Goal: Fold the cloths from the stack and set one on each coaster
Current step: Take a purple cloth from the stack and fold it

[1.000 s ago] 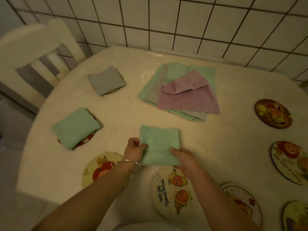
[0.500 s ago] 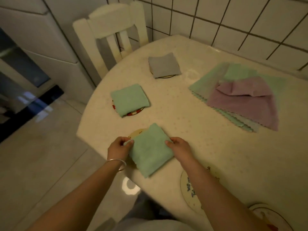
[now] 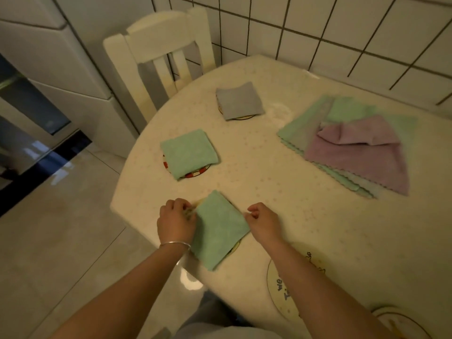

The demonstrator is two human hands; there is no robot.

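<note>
A folded green cloth (image 3: pixel 220 228) lies on a coaster (image 3: pixel 236 248) at the table's front-left edge; only a sliver of that coaster shows. My left hand (image 3: pixel 176 222) grips the cloth's left corner with curled fingers. My right hand (image 3: pixel 261 222) pinches its right corner. Farther back, a second folded green cloth (image 3: pixel 188 152) covers a red-and-white coaster (image 3: pixel 198 172), and a folded grey cloth (image 3: pixel 238 101) covers another coaster (image 3: pixel 241 117). The stack of unfolded cloths (image 3: pixel 354 150), purple on top of green ones, sits at the right.
A bare coaster with lettering (image 3: pixel 278 287) lies under my right forearm, and another coaster (image 3: pixel 401 322) shows at the bottom right. A white chair (image 3: pixel 159 47) stands at the table's far-left side. The round table (image 3: pixel 305 228) drops off to tiled floor on the left.
Both hands carried the folded green cloth from the table's middle to the left and laid it over the front-left coaster. My view swung left with it.
</note>
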